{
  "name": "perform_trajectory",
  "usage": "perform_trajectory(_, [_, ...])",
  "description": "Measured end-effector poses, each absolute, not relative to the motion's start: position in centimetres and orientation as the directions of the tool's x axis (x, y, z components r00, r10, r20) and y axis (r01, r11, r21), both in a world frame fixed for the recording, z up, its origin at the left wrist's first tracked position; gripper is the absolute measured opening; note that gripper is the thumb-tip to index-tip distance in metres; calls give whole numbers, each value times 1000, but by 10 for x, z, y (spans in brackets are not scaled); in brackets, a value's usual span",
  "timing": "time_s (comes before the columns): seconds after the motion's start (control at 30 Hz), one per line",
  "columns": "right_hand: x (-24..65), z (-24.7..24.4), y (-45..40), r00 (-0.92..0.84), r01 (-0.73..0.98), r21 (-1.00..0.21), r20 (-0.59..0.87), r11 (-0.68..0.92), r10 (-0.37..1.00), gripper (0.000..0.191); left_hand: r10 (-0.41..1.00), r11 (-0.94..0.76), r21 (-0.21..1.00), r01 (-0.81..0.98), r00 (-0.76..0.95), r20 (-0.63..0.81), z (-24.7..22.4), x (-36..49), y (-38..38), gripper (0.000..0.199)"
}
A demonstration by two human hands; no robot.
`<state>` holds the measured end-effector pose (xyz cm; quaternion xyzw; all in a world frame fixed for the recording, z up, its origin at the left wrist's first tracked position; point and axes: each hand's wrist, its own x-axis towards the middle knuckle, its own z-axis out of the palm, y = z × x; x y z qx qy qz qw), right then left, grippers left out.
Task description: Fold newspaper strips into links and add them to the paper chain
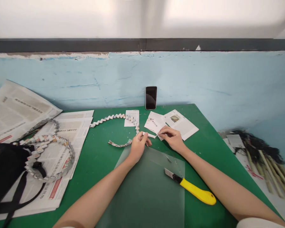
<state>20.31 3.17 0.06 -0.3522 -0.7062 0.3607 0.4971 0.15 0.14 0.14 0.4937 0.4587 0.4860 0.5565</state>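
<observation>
The left hand (139,147) has a pinching grip on a small white paper strip (149,135). The right hand (173,139) pinches the other end with its fingertips. The strip is up between the two hands, over the middle of the green tabletop (90,171). A zigzag paper chain (118,116) curls round to the left hand. I can't tell if the strip is joined to it. Part of the chain lies over a small card (129,123).

Just past the right hand, two pieces of printed paper (184,125) lie near the back right corner of the tabletop. A phone (151,98) stands up at the back edge, by the blue wall (216,82).

Under the arms is a see-through sheet (144,196). A yellow knife (197,191) lies across its right side, with the blade pointing toward the hands.

Big newspapers (79,134) cover the left side of the tabletop. Another paper chain, all in loops, and a black bag (7,174) are on them. Past the right edge there are some sticks (270,171), lower down.
</observation>
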Motion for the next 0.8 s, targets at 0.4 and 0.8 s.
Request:
perform_trajectory(0.4, [203,2,21,-349,213,-746,545,631,763,14,989,72,985,-155,137,-51,-5,4,1,36])
perform_trajectory(0.8, [201,2,18,-486,192,-686,555,702,676,18,992,66,990,-123,116,-52,-3,1,2,32])
